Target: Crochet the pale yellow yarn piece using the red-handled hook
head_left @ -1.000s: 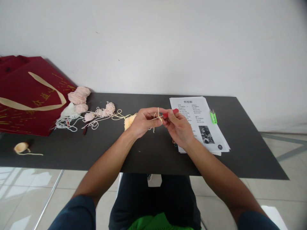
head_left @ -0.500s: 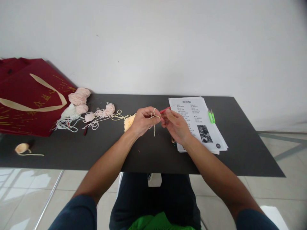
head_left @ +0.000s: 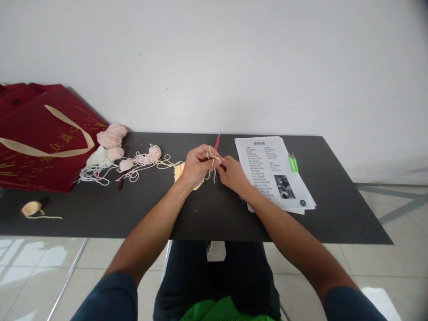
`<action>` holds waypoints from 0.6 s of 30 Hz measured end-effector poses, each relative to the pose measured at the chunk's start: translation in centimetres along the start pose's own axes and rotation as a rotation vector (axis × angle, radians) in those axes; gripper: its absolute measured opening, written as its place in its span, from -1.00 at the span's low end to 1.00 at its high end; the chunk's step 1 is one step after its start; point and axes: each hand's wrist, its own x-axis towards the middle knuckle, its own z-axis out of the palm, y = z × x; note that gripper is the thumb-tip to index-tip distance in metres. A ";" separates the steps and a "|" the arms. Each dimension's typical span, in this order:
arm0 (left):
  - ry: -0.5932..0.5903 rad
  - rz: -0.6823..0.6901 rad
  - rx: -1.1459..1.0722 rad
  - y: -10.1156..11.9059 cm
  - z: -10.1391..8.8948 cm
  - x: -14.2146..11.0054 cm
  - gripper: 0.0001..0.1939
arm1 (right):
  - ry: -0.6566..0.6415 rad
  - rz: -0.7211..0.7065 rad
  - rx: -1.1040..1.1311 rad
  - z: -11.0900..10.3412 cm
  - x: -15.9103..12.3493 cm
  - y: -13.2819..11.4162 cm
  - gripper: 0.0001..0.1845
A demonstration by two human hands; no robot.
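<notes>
Pale yellow yarn (head_left: 214, 156) is looped over the fingers of my left hand (head_left: 197, 164), which pinches it, and a short tail hangs below. My right hand (head_left: 231, 173) meets the left fingertips, its fingers closed. From between the two hands a red-handled crochet hook (head_left: 217, 142) points up, with a thin tip at its upper end. The lower part of the hook is hidden by my fingers. A pale yellow yarn ball (head_left: 179, 171) lies behind my left hand, partly covered, with a strand running left.
Pink yarn (head_left: 147, 156) and white yarn (head_left: 95, 165) lie left, beside a dark red bag (head_left: 40, 138). A small cream crocheted piece (head_left: 31, 208) sits near the table's (head_left: 214, 223) front left. Printed sheets (head_left: 264, 165) lie right, with green snips (head_left: 293, 163) at their edge.
The red hook has swung from pointing right to pointing upward. My right hand has moved left, lower and closer against my left fingers, uncovering more of the printed sheet.
</notes>
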 end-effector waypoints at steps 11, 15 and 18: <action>-0.116 0.050 0.016 -0.2 0.0 -0.7 -0.59 | -0.141 -0.093 -0.192 2.0 1.5 0.1 -0.75; -0.099 0.080 0.063 0.0 0.0 -0.7 -0.58 | -0.162 -0.084 -0.212 1.5 1.1 0.3 -0.71; -0.078 0.098 0.124 0.5 0.3 -0.9 -0.57 | -0.163 -0.061 -0.221 0.8 0.4 0.6 -0.66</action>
